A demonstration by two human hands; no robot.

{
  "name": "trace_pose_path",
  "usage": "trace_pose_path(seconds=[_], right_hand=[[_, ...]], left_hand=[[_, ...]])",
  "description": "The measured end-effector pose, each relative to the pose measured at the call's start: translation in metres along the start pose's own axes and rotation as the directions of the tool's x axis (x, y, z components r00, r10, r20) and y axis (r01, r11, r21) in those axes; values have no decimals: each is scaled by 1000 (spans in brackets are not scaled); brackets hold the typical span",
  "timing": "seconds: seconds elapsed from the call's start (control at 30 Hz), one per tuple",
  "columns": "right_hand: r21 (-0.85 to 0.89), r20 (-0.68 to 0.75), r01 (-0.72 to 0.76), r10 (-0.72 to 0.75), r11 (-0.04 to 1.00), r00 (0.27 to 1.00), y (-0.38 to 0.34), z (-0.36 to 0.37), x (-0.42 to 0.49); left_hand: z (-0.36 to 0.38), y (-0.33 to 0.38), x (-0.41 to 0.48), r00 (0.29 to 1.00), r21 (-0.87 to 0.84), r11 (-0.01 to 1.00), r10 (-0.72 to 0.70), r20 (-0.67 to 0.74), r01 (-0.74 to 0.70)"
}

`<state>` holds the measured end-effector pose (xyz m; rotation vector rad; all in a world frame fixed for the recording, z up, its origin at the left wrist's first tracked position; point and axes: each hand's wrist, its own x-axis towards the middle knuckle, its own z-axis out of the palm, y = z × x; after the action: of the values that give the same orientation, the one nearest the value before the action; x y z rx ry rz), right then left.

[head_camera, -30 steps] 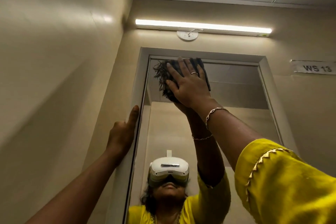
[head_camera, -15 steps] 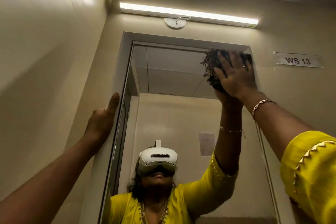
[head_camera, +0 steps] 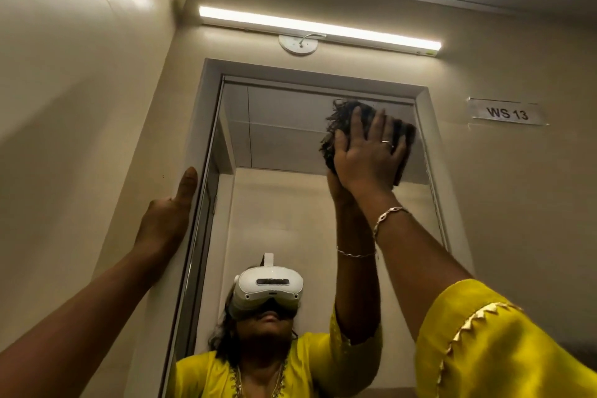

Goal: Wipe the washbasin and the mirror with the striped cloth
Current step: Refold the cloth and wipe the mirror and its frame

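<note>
The mirror [head_camera: 277, 145] hangs in a pale frame on the beige wall ahead and reflects a person in yellow with a white headset. My right hand [head_camera: 368, 155] presses the dark striped cloth [head_camera: 336, 126] flat against the glass near the mirror's upper right corner, fingers spread over it. The cloth's frayed edge sticks out to the left of my fingers. My left hand [head_camera: 168, 220] rests against the mirror frame's left side, thumb pointing up. The washbasin is out of view.
A lit tube lamp [head_camera: 319, 27] runs along the wall above the mirror, with a round white fitting [head_camera: 298, 43] under it. A label reading WS 13 [head_camera: 507, 113] is stuck to the wall at the right. A side wall stands close on the left.
My right hand slid the cloth from the mirror's top left across to the top right, then slightly down. My left hand stayed on the frame.
</note>
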<state>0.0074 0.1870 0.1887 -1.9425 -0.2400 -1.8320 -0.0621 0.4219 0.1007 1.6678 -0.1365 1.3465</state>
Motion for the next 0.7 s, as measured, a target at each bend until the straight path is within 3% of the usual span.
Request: trace_pose_path(seconds=[0.47,0.7], right_hand=[[64,34,222,-225,973,974,-116,14,-22],[57,72,412,-415,909,907,-135,16,-22]], left_hand=[[-1,4,-4,999,27,999,19,-26,-18],[0,2,-3,998,33,999,38,-55,-37]])
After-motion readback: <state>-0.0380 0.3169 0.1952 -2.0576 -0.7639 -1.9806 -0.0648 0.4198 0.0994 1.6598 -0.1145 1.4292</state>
